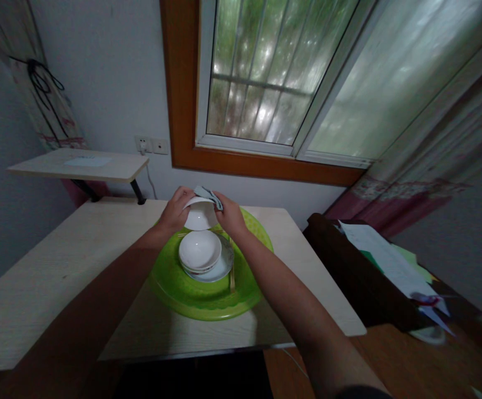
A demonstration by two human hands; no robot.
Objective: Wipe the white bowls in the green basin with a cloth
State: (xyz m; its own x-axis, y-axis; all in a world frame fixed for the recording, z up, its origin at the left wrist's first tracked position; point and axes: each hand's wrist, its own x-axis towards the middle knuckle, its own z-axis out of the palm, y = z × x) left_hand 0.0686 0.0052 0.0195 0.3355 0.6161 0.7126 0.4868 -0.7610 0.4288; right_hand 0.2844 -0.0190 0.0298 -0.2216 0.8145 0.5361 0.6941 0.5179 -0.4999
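My left hand (175, 210) grips a white bowl (200, 217) by its rim and holds it tilted above a green basin (208, 302). My right hand (229, 215) presses a grey cloth (208, 195) against the top of that bowl, fingers closed on the cloth. Below the held bowl, inside the basin, a second white bowl (200, 250) sits stacked on a white plate (223, 267). A pair of chopsticks (231, 277) lies in the basin to the right of the plate.
The basin stands on a light wooden table (58, 277). A small shelf (83, 164) juts from the wall at the left. A dark wooden stand with papers (386, 255) is at the right. A window (266, 77) and curtain (440, 166) lie ahead.
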